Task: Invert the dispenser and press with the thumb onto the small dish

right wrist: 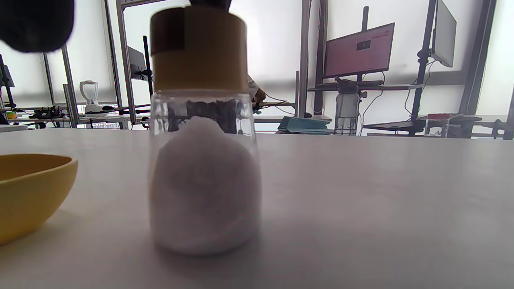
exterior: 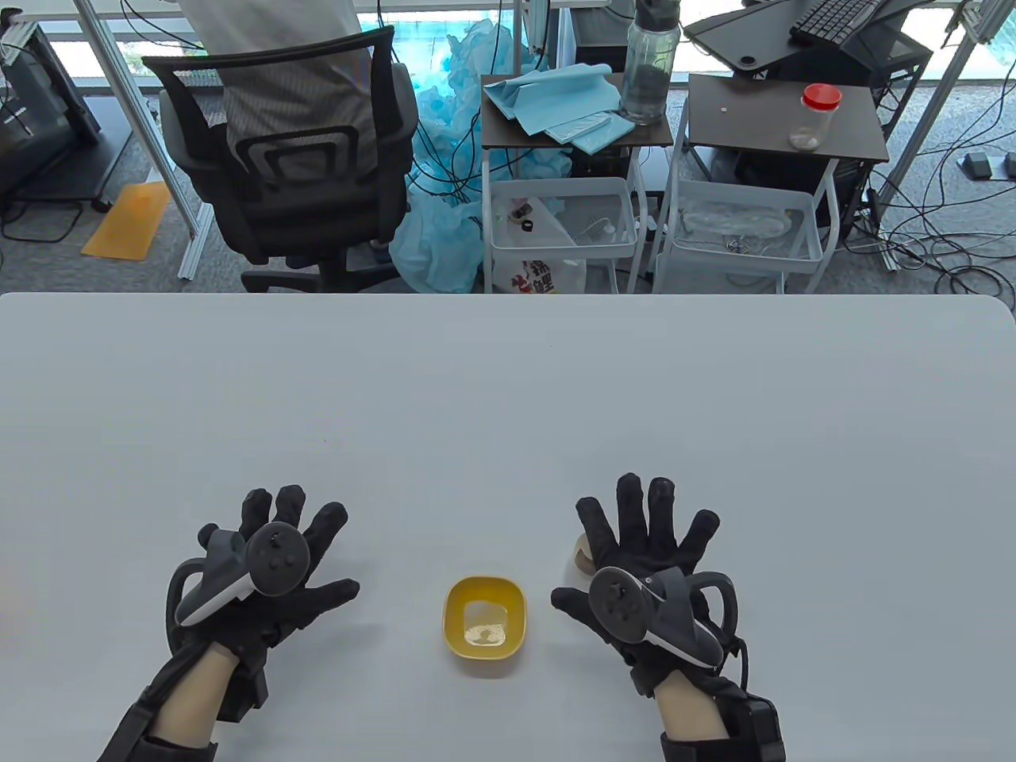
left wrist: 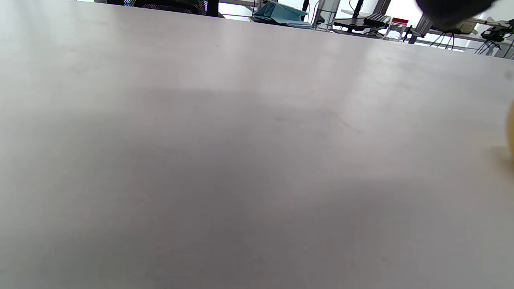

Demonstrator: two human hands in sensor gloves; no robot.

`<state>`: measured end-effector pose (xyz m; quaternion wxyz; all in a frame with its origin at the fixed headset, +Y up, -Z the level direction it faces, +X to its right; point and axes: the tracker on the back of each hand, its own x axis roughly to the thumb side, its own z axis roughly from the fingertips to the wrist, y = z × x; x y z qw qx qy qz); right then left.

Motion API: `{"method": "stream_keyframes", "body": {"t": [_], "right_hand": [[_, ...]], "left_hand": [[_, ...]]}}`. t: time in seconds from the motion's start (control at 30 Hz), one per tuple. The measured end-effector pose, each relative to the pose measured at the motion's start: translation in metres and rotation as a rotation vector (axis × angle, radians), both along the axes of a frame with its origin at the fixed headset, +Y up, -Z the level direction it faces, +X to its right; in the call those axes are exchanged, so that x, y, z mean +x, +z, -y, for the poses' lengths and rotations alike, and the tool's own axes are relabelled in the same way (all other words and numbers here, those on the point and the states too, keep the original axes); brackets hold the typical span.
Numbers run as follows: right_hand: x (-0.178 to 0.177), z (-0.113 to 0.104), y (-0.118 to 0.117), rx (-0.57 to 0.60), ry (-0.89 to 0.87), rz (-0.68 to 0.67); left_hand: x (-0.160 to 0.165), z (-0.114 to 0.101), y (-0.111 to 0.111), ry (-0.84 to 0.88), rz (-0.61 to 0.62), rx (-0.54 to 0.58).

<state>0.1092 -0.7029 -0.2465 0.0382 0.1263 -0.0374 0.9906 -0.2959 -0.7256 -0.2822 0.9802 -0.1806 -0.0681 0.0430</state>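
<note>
One yellow dish (exterior: 484,625) sits near the worktop's (exterior: 508,397) front edge. One clear dispenser (right wrist: 202,132) with a tan cap stands upright beside it. Two gloved hands, left (exterior: 262,567) and right (exterior: 647,567), each carry one tracker.

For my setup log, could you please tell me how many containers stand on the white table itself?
2: a small yellow plastic dish between the hands, and a clear glass dispenser with a wooden cap, upright beneath the right hand. None seems hidden elsewhere.
</note>
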Motion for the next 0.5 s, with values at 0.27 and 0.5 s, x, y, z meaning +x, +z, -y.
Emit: {"method": "stream_keyframes", "body": {"t": [0.27, 0.5], "right_hand": [[-0.0008, 0.0005, 0.0004, -0.004, -0.007, -0.006], [-0.0009, 0.0018, -0.0004, -0.022, -0.031, -0.012]], "left_hand": [[-0.0004, -0.0006, -0.0003, -0.004, -0.004, -0.001], [-0.0011, -0.0015, -0.0015, -0.011, -0.01, -0.004]]}}
